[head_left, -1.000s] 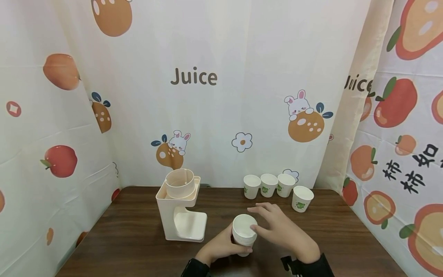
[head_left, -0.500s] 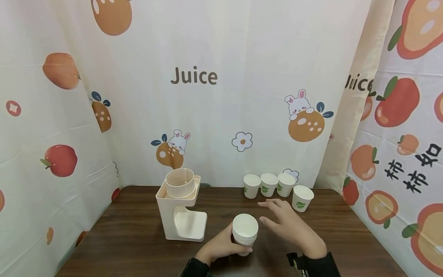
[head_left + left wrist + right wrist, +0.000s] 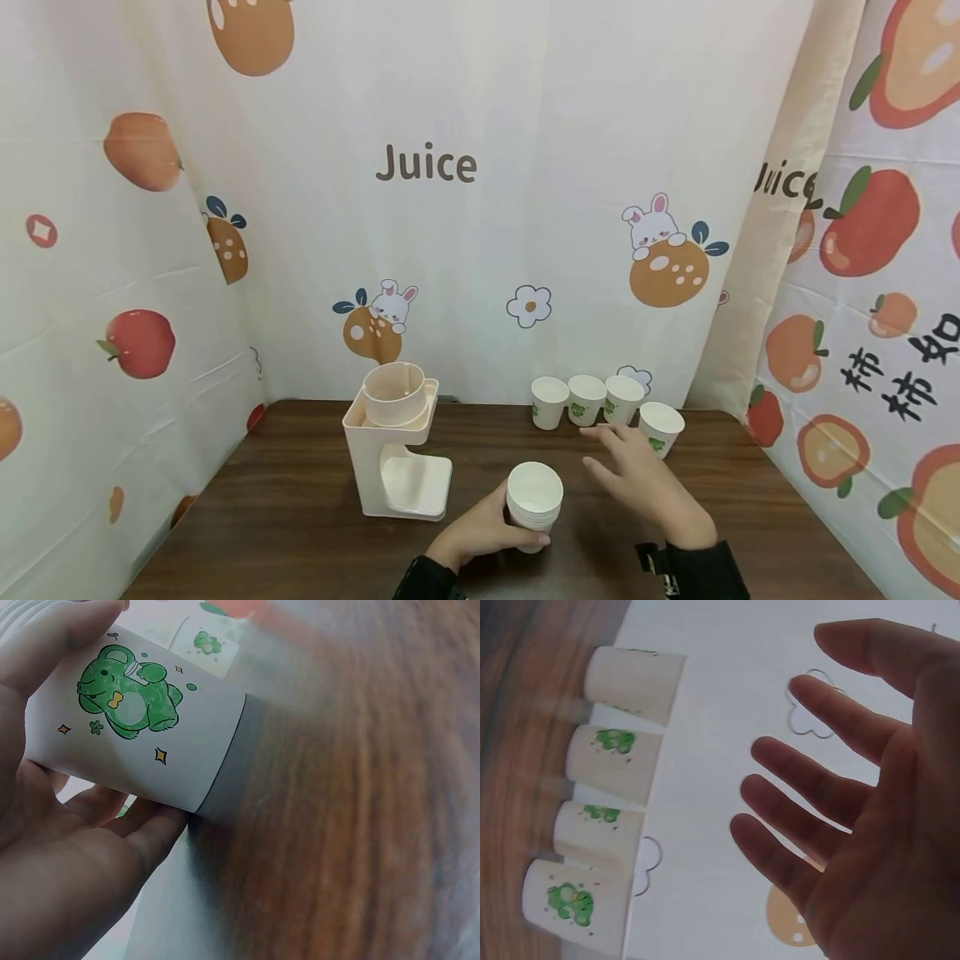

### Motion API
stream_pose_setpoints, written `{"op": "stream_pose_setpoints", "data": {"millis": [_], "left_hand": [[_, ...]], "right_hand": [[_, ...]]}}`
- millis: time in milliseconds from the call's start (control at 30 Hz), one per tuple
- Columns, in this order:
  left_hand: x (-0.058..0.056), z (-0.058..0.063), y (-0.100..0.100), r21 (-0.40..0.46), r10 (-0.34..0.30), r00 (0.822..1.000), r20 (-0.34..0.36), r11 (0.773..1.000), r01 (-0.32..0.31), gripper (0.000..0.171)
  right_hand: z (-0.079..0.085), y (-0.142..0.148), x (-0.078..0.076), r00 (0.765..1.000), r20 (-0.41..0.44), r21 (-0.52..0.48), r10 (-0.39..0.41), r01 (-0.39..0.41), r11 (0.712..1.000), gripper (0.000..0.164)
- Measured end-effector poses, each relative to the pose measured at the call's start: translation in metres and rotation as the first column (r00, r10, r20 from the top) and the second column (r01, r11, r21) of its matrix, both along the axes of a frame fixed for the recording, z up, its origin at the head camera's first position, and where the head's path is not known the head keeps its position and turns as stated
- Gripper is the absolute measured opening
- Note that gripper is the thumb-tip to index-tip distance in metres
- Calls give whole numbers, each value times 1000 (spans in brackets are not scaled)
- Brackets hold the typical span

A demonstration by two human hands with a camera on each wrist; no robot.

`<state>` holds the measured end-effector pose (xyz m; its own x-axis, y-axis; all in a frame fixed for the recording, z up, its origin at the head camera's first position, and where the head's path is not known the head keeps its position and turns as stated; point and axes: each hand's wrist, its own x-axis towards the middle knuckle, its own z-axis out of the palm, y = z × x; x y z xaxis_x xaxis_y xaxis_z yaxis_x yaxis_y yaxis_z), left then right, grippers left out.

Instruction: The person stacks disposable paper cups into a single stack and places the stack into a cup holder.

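Note:
A stack of white paper cups (image 3: 535,518) stands near the front of the table, with my left hand (image 3: 480,529) curled round it. In the left wrist view, the outer cup (image 3: 142,712) carries a green bear print, its base right at the wood. To the right of the stack my right hand (image 3: 648,483) hovers with fingers spread and nothing in it. Beyond its fingertips, several single paper cups (image 3: 550,404) stand upright along the back right. The right wrist view shows the palm and the spread fingers (image 3: 802,780) apart from those cups.
A cream-coloured machine (image 3: 369,471) with a round hopper (image 3: 393,404) and a flat base plate (image 3: 426,487) stands left of the stack. Fruit-printed curtains (image 3: 480,233) enclose the back and sides of the dark wooden table (image 3: 285,517).
My right hand has let go of the stack's rim and moved right and back towards the single cups. My left hand keeps its hold on the stack. The head view has shifted slightly.

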<state>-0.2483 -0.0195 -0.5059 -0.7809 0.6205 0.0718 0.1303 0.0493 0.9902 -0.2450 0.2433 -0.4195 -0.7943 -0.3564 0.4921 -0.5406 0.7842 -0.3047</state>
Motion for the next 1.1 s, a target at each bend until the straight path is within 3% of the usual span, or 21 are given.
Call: {"op": "stream_pose_setpoints", "data": {"millis": [267, 633, 900, 967, 1100], "left_hand": [[1, 2, 1, -4, 3, 1000, 13, 1000, -3, 82], [3, 1, 2, 7, 0, 1000, -17, 1000, 0, 82], [3, 2, 2, 6, -4, 1000, -10, 1000, 4, 83], [3, 2, 2, 8, -4, 1000, -11, 1000, 4, 83], [4, 2, 2, 6, -3, 1000, -6, 1000, 3, 83]], "right_hand": [[-9, 28, -21, 998, -53, 36, -44, 46, 998, 37], [-17, 57, -43, 981, -71, 95, -181, 187, 978, 39], [-22, 73, -60, 931, -196, 33, -309, 321, 946, 40], [-23, 78, -63, 926, -176, 32, -335, 346, 938, 42], [-22, 86, -70, 925, -39, 97, -377, 379, 920, 48]]}}
